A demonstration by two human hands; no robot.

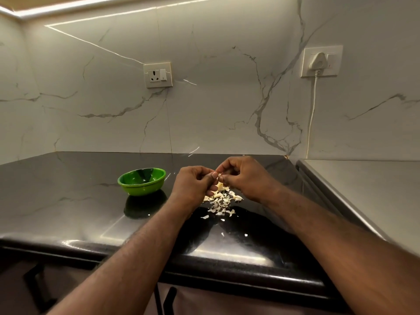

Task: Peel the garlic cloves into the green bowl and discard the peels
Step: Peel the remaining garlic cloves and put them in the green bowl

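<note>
head view: both thumbs and fingertips pinch a garlic clove, left hand and right hand meeting above the peels. pick at a loose skin edge and strip lengthwise; green bowl waits left of the fingers. no readable writing anywhere.

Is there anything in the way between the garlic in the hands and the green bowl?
Nothing visible. The left hand and right hand pinch the garlic clove above the peel pile. The green bowl sits to the left, with only bare black counter between.
</note>
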